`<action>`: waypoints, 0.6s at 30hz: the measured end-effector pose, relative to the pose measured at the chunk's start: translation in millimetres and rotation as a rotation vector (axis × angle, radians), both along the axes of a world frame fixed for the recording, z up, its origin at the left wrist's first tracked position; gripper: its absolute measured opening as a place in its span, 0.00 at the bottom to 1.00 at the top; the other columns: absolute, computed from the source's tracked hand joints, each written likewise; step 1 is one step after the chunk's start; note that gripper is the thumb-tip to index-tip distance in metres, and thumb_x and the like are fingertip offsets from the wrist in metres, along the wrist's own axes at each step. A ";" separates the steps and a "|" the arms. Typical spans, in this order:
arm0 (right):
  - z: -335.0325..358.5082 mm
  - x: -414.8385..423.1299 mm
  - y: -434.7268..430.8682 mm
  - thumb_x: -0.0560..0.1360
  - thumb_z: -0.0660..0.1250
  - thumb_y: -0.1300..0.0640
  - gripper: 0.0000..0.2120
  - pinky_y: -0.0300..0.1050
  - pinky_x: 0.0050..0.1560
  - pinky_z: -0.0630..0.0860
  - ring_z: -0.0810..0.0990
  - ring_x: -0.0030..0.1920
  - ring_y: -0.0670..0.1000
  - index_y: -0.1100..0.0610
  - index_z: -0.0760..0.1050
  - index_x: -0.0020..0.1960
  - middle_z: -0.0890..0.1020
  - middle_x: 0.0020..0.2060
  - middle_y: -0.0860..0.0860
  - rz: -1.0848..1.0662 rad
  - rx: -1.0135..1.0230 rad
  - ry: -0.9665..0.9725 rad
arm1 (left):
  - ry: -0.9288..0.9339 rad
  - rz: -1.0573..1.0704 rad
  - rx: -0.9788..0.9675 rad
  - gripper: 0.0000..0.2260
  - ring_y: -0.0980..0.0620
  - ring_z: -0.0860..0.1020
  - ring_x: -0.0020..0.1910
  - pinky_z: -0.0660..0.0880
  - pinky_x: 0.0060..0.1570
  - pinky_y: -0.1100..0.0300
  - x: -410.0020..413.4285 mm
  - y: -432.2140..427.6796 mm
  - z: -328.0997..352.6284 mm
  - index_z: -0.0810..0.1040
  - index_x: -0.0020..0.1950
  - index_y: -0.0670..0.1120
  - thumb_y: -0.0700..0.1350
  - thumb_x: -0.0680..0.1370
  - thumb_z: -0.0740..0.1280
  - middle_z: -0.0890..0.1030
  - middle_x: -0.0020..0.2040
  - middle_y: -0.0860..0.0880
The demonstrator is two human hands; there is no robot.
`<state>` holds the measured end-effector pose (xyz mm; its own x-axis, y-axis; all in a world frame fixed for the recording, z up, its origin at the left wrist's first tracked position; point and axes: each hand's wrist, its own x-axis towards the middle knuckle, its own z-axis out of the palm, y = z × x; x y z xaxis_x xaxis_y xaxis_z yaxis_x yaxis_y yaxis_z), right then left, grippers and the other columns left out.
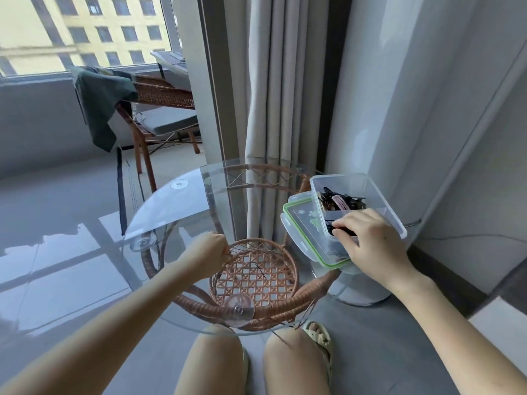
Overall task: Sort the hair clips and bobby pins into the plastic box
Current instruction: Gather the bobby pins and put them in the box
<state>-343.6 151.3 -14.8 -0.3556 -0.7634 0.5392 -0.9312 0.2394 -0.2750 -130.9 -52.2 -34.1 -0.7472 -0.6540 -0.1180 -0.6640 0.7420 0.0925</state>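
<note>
Mostly the sorting looked done. At left, the left hand (209,252) was curled tight, pinching what it held I cannot tell. 1 bobby pin (260,269) remained on the glass table (171,201). Rightward, the right hand (370,240) pinched dark bobby pins (335,228) inside the plastic box (379,195), where hair clips (340,201) already lay.

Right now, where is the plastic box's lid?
In the head view the green-rimmed lid lies flat on the right side of the glass table, under the clear plastic box and jutting out to its left.
</note>
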 end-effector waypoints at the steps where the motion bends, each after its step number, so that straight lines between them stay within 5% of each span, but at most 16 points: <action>1: -0.8 0.6 -0.2 0.70 0.71 0.60 0.04 0.48 0.48 0.75 0.79 0.45 0.56 0.59 0.82 0.45 0.84 0.41 0.52 -0.004 0.002 0.008 | 0.005 0.020 -0.011 0.08 0.53 0.70 0.36 0.68 0.37 0.65 -0.3 2.3 -2.7 0.79 0.47 0.39 0.37 0.76 0.60 0.77 0.41 0.46; 12: -2.1 3.1 10.5 0.71 0.70 0.58 0.08 0.51 0.47 0.77 0.79 0.46 0.57 0.59 0.81 0.49 0.83 0.44 0.53 -0.023 0.035 0.040 | 0.332 -0.507 0.037 0.06 0.53 0.71 0.56 0.70 0.55 0.61 -21.0 28.0 -21.9 0.78 0.51 0.46 0.44 0.77 0.63 0.77 0.55 0.50; 18: -9.4 5.3 14.7 0.68 0.73 0.56 0.12 0.53 0.51 0.76 0.78 0.50 0.60 0.57 0.81 0.51 0.81 0.51 0.56 -0.038 0.069 0.093 | 0.399 -0.615 0.110 0.08 0.59 0.73 0.48 0.74 0.52 0.65 -8.7 13.9 -18.3 0.81 0.51 0.43 0.43 0.77 0.64 0.80 0.51 0.48</action>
<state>-338.3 166.0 -24.2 -0.3361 -0.7868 0.5176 -0.9417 0.2905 -0.1699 -139.6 -38.3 -52.4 -0.9747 -0.1033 0.1980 -0.0316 0.9416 0.3354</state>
